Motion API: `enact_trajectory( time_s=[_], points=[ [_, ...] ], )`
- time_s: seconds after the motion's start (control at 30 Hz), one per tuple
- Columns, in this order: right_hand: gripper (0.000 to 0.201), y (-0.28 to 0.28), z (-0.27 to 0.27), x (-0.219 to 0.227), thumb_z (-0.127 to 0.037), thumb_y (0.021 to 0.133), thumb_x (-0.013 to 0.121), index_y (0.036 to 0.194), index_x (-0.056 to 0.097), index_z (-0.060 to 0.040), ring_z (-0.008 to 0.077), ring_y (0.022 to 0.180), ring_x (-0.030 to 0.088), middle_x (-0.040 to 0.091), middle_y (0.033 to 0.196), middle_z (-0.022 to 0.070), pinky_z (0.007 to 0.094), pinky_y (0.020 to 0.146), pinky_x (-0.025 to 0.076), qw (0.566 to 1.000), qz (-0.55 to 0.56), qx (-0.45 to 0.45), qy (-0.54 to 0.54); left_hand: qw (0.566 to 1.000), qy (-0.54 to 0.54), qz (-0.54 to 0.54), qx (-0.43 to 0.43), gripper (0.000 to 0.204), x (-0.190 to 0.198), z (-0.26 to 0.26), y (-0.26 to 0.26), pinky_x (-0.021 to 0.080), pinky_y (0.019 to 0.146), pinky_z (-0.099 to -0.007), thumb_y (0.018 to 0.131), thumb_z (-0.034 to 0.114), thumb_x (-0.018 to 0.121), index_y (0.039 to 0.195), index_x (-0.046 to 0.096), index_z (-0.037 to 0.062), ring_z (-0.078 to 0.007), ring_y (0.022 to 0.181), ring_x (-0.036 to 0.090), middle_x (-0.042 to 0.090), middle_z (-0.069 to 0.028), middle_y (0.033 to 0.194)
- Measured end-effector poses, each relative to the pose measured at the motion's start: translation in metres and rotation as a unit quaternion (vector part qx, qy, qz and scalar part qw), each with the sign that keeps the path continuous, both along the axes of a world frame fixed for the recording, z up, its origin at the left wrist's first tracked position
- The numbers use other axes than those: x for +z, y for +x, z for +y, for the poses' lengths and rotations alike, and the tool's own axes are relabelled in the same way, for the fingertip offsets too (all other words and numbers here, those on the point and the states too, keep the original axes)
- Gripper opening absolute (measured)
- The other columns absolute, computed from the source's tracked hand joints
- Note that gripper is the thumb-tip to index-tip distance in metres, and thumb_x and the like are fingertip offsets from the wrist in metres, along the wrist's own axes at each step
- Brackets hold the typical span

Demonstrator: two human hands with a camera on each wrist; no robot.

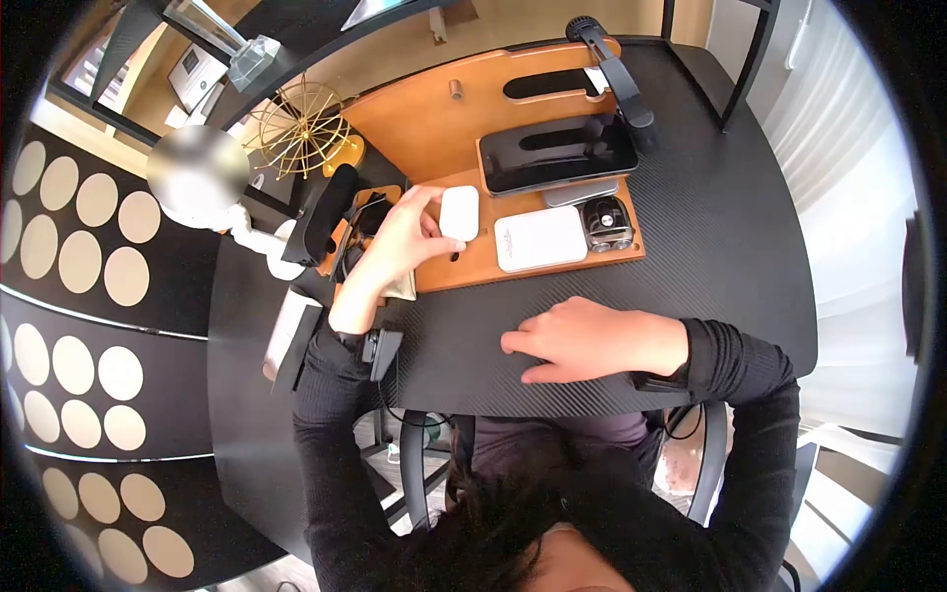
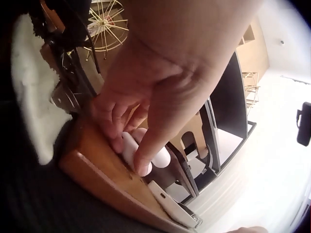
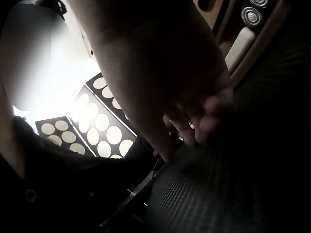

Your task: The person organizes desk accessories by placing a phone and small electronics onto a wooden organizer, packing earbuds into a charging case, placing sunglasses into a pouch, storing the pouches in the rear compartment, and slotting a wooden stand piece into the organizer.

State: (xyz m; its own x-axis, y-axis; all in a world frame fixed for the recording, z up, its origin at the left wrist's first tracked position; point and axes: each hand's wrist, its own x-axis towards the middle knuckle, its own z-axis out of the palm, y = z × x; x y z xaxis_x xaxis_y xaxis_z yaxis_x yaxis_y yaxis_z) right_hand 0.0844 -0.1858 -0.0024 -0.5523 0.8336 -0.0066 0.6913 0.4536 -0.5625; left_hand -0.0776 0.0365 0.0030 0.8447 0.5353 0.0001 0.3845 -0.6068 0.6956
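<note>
A small white rounded case [image 1: 460, 213], which looks like an earbud case, is pinched between the thumb and fingers of my left hand [image 1: 400, 240]. It is over the left part of the wooden desk organizer [image 1: 464, 275]; in the left wrist view the white case [image 2: 130, 149] shows low, close to the wood. My right hand [image 1: 597, 340] rests on the black desk in front of the organizer, holding nothing, its fingers loosely bent. Just beyond it on the organizer lie a flat white box [image 1: 541, 239] and a small black device with round dials [image 1: 607, 223].
A black phone-like slab [image 1: 560, 155] leans in the organizer, with a black watch strap [image 1: 619, 79] hung at its right end. Dark glasses and cases [image 1: 340, 222] crowd the left side. A round mirror [image 1: 197, 173] and a gold wire wheel [image 1: 301, 128] stand behind.
</note>
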Motion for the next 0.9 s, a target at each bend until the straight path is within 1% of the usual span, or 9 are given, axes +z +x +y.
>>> enact_trajectory(
  time_s=[0.07,0.27,0.37,0.47,0.53,0.7,0.77,0.87,0.9],
  points=[
    [0.035,0.002,0.004,-0.007,-0.028,0.082,0.069,0.1,0.054,-0.0034,0.0375,0.077,0.067,0.066,0.076,0.0156,0.0477,0.063,0.052,0.999,0.046,0.0,-0.013,1.0,0.02,-0.003,-0.002,0.064,-0.002,0.002,0.012,0.049,0.065,-0.0256,0.067,0.005,0.083,0.123,0.052,-0.0016,-0.01,0.072,0.06,0.057,-0.0071,0.103],
    [0.028,-0.001,0.007,-0.01,-0.023,0.081,0.068,0.098,0.054,-0.0049,0.0373,0.075,0.067,0.066,0.076,0.0152,0.0485,0.063,0.051,0.998,0.052,-0.014,-0.014,0.999,-0.02,-0.016,-0.026,0.063,-0.003,0.001,0.041,0.05,0.065,-0.025,0.071,0.006,0.081,0.124,0.05,-0.0031,-0.0096,0.073,0.061,0.057,-0.0074,0.104],
    [0.027,-0.001,0.008,-0.009,-0.022,0.081,0.068,0.098,0.055,-0.0056,0.0369,0.076,0.067,0.067,0.076,0.0145,0.048,0.063,0.051,0.998,0.049,-0.017,-0.024,1.0,0.009,-0.022,-0.02,0.062,-0.012,0.006,0.049,0.05,0.065,-0.0252,0.071,0.007,0.08,0.124,0.05,-0.004,-0.0094,0.073,0.061,0.058,-0.0068,0.101],
    [0.027,-0.002,0.009,-0.01,-0.022,0.081,0.068,0.098,0.055,-0.0067,0.0364,0.076,0.067,0.067,0.076,0.0139,0.0479,0.064,0.051,0.998,0.049,-0.018,-0.022,0.998,-0.053,-0.042,0.0,0.061,-0.016,0.005,0.055,0.052,0.067,-0.0285,0.068,0.008,0.08,0.121,0.053,-0.0048,-0.0159,0.069,0.064,0.054,-0.0138,0.114],
    [0.026,-0.002,0.009,-0.012,-0.022,0.08,0.068,0.098,0.055,-0.0072,0.0364,0.077,0.067,0.067,0.076,0.0138,0.048,0.064,0.051,0.998,0.056,-0.019,-0.021,0.982,-0.176,-0.07,0.021,0.059,-0.015,-0.001,0.06,0.052,0.07,-0.029,0.069,0.007,0.077,0.122,0.052,-0.0053,-0.0175,0.076,0.065,0.051,-0.0153,0.117],
    [0.026,-0.001,0.011,-0.014,-0.023,0.08,0.068,0.098,0.054,-0.0088,0.0364,0.076,0.067,0.067,0.076,0.014,0.0486,0.064,0.05,0.997,0.071,-0.02,-0.011,0.991,-0.107,-0.077,-0.016,0.057,-0.034,0.007,0.067,0.052,0.073,-0.029,0.072,0.008,0.076,0.122,0.053,-0.0052,-0.0173,0.078,0.063,0.048,-0.0147,0.114],
    [0.025,0.0,0.011,-0.009,-0.027,0.086,0.063,0.098,0.054,-0.0067,0.0338,0.073,0.066,0.066,0.078,0.0121,0.0448,0.061,0.051,1.0,0.022,-0.009,-0.007,0.989,-0.11,-0.099,-0.026,0.056,-0.036,0.007,0.068,0.052,0.073,-0.0289,0.072,0.009,0.076,0.122,0.054,-0.0052,-0.0165,0.078,0.061,0.047,-0.014,0.111],
    [0.024,0.021,0.01,0.017,-0.029,0.086,0.063,0.09,0.058,-0.0056,0.0331,0.074,0.066,0.066,0.079,0.0118,0.0441,0.062,0.052,0.997,-0.064,-0.022,0.022,0.989,-0.113,-0.09,-0.021,0.056,-0.027,0.001,0.064,0.052,0.072,-0.0277,0.072,0.013,0.078,0.12,0.055,-0.0049,-0.0149,0.075,0.059,0.047,-0.0134,0.109],
    [0.025,0.028,0.011,0.027,-0.03,0.086,0.063,0.084,0.06,-0.0046,0.0327,0.076,0.066,0.066,0.08,0.0119,0.0432,0.064,0.053,0.993,-0.082,-0.072,0.038,0.993,-0.1,-0.069,-0.012,0.056,-0.02,-0.003,0.061,0.051,0.071,-0.0273,0.072,0.015,0.08,0.118,0.056,-0.0048,-0.0144,0.074,0.059,0.047,-0.0135,0.108]
  ],
)
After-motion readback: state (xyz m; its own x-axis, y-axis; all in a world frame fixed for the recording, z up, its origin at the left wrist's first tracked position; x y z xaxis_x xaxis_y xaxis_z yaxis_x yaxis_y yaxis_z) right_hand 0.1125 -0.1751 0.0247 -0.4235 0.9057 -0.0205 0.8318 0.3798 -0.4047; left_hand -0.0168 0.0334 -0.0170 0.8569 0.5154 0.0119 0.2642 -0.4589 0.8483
